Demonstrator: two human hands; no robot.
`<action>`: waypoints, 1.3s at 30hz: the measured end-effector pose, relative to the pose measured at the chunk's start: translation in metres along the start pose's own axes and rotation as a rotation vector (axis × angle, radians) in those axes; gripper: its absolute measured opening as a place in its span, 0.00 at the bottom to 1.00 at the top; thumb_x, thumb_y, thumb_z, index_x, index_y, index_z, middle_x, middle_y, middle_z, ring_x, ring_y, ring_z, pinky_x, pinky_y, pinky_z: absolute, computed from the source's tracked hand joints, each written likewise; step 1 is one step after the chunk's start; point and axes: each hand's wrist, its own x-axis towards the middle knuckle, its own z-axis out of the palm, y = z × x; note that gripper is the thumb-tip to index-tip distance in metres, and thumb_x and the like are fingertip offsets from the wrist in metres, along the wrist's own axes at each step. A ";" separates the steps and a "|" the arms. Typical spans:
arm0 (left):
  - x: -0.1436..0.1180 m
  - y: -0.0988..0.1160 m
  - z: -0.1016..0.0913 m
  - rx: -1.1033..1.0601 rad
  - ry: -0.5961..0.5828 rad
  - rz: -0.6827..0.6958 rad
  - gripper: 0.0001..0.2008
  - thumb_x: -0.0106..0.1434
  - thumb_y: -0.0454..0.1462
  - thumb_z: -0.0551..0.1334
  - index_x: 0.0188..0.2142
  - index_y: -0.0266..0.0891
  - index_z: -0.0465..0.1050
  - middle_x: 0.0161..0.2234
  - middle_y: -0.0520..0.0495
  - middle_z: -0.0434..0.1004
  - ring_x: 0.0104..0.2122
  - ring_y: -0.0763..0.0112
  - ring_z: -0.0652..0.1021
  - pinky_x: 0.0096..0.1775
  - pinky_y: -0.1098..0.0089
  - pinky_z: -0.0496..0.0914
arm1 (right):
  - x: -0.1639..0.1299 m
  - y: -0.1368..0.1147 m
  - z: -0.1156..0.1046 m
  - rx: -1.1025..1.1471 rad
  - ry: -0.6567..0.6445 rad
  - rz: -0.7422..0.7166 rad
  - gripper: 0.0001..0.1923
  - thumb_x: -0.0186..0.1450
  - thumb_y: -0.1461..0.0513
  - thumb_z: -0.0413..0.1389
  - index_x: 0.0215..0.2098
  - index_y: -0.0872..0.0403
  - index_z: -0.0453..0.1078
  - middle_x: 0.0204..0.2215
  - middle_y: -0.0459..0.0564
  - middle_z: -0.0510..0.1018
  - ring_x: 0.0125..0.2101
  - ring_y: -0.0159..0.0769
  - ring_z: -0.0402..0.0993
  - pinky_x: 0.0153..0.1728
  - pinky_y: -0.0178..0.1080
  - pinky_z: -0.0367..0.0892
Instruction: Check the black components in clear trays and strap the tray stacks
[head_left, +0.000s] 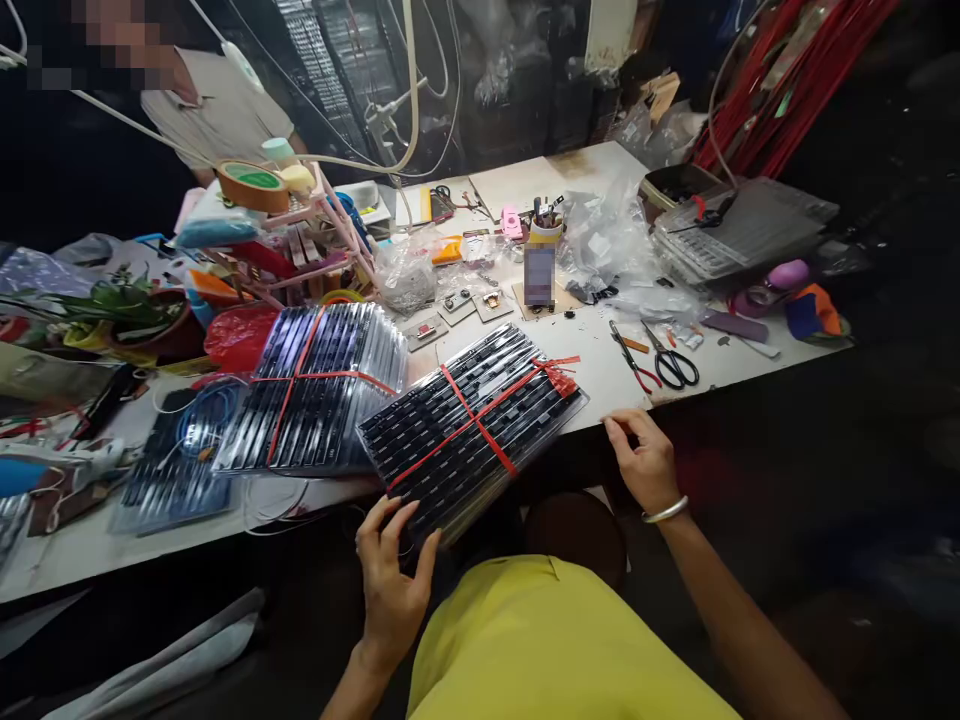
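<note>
Seen from above, a person in a yellow shirt sits at the near edge of a cluttered white worktable (570, 170); directly in front lies a bundle of black component trays (472, 425) tied crosswise with a red strap (480, 415), its near corner jutting past the table edge toward the person; the left hand (390, 575) cups that overhanging near corner, fingers spread and lightly curled against it, not clamped; the right hand (641, 460) rests at the table edge just right of the bundle, fingers loosely bent, holding nothing and not touching the trays; to the left sits a second strapped bundle (315, 385), close to the first, and whether they overlap cannot be told; farther right lie black-handled scissors (671, 360) and red-handled pliers (630, 360); another person (217, 105) sits at the far left; the risk, as it looks, is that the overhanging bundle, supported by one open hand, could tip off the edge or slide within its strap.
</note>
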 end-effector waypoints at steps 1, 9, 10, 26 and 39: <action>0.010 0.006 0.000 0.024 -0.038 0.074 0.16 0.61 0.34 0.61 0.49 0.43 0.65 0.49 0.42 0.64 0.53 0.56 0.66 0.54 0.51 0.62 | -0.004 0.002 0.000 0.024 -0.012 0.034 0.08 0.62 0.58 0.53 0.31 0.53 0.71 0.31 0.51 0.72 0.33 0.38 0.68 0.38 0.42 0.63; 0.073 0.053 0.052 0.039 -0.302 0.432 0.10 0.64 0.34 0.57 0.45 0.37 0.68 0.46 0.41 0.71 0.51 0.59 0.69 0.52 0.58 0.65 | -0.010 0.013 0.031 0.412 0.015 0.438 0.26 0.55 0.55 0.57 0.51 0.56 0.67 0.41 0.55 0.72 0.35 0.38 0.70 0.35 0.44 0.68; 0.079 0.060 0.062 0.068 -0.328 0.451 0.11 0.64 0.34 0.57 0.47 0.36 0.68 0.47 0.40 0.70 0.52 0.58 0.68 0.52 0.57 0.65 | -0.009 0.012 0.034 0.487 0.014 0.487 0.28 0.54 0.55 0.58 0.52 0.55 0.66 0.43 0.55 0.72 0.36 0.38 0.70 0.34 0.43 0.69; 0.113 0.110 0.127 0.439 -0.452 0.472 0.27 0.60 0.39 0.61 0.57 0.30 0.60 0.55 0.31 0.65 0.54 0.49 0.67 0.53 0.54 0.62 | -0.009 -0.028 0.017 1.038 0.106 0.751 0.27 0.51 0.59 0.59 0.50 0.54 0.67 0.48 0.56 0.75 0.48 0.44 0.70 0.46 0.43 0.62; 0.112 0.107 0.144 0.486 -0.379 0.454 0.22 0.65 0.40 0.53 0.54 0.27 0.65 0.53 0.27 0.68 0.54 0.48 0.70 0.51 0.53 0.65 | 0.006 0.017 0.040 1.121 0.131 0.790 0.14 0.47 0.63 0.54 0.33 0.54 0.74 0.36 0.51 0.79 0.35 0.38 0.74 0.24 0.35 0.61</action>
